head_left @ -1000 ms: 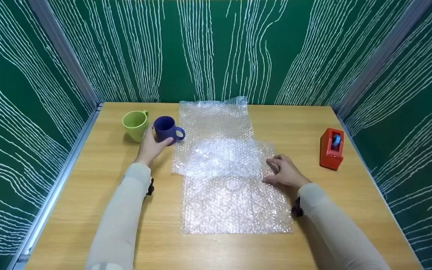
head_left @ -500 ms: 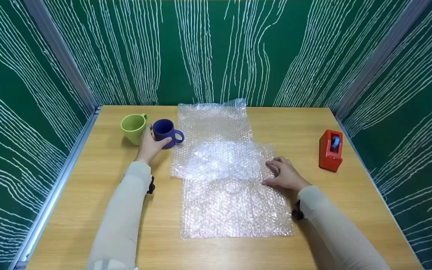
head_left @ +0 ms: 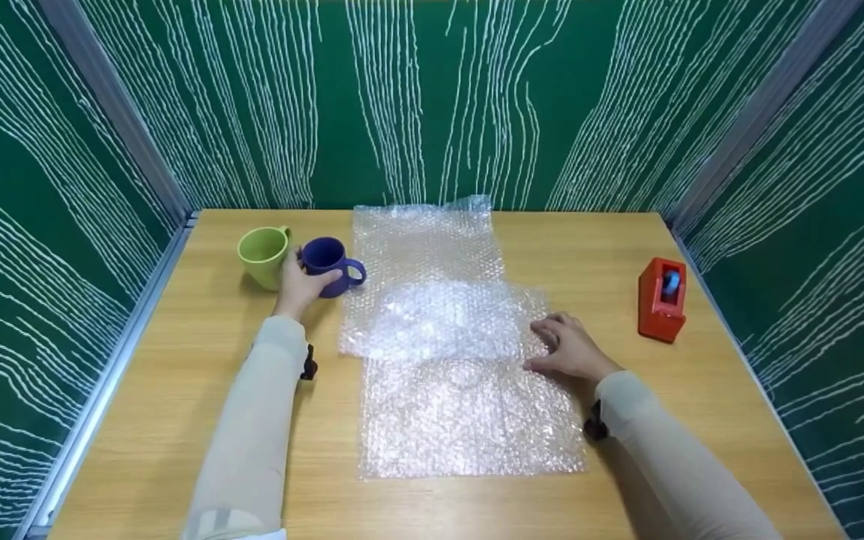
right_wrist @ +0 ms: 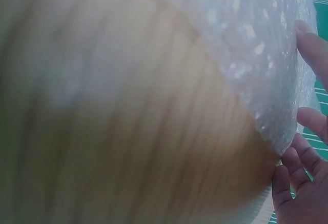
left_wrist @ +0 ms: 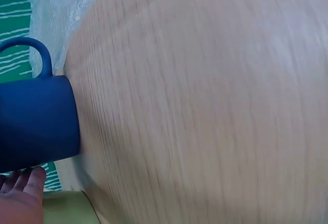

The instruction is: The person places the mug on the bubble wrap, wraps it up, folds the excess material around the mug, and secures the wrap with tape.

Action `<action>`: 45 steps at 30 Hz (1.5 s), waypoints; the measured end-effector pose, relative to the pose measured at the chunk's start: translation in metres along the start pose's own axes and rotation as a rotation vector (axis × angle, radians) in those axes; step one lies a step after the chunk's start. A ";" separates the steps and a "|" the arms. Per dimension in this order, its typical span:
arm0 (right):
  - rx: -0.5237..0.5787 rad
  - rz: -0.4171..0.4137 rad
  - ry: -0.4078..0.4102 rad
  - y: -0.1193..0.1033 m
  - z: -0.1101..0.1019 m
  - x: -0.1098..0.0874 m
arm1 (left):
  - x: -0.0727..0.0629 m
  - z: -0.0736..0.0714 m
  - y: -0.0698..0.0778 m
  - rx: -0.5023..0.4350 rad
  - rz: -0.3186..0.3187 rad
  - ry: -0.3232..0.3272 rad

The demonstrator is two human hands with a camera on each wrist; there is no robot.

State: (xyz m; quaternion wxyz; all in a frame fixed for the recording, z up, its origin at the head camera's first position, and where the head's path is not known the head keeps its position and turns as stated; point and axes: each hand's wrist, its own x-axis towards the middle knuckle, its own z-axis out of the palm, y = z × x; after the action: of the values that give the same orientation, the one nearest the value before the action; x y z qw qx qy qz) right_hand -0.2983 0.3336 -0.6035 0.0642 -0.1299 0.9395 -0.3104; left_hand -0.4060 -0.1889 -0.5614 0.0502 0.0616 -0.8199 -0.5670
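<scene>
At the upper left of the head view, the left hand [head_left: 298,291] curves its thumb and fingers around the side of an upright blue mug [head_left: 322,259]. A green mug [head_left: 261,248] is just to the left. Overlapping bubble wrap [head_left: 439,420] covers the centre of a wooden table [head_left: 582,255]. Right of centre, the right hand [head_left: 571,352], loosely bent, thumb and fingers apart, touches the wrap, gripping nothing. A red tape dispenser [head_left: 652,316] sits at right.
</scene>
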 end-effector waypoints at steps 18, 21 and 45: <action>0.039 0.033 -0.035 -0.004 -0.004 -0.004 | 0.005 0.011 -0.001 0.052 0.015 0.054; 0.041 0.038 -0.037 -0.005 -0.004 -0.004 | 0.004 0.010 -0.001 0.056 0.012 0.057; 0.022 0.018 -0.027 -0.005 -0.003 -0.002 | -0.014 -0.002 0.026 0.081 0.066 0.010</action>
State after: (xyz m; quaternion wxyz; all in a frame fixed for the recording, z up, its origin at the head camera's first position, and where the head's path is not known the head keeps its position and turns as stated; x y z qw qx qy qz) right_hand -0.2958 0.3324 -0.5981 0.0811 -0.1251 0.9361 -0.3185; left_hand -0.3928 -0.1797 -0.5363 0.0703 0.0395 -0.8434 -0.5311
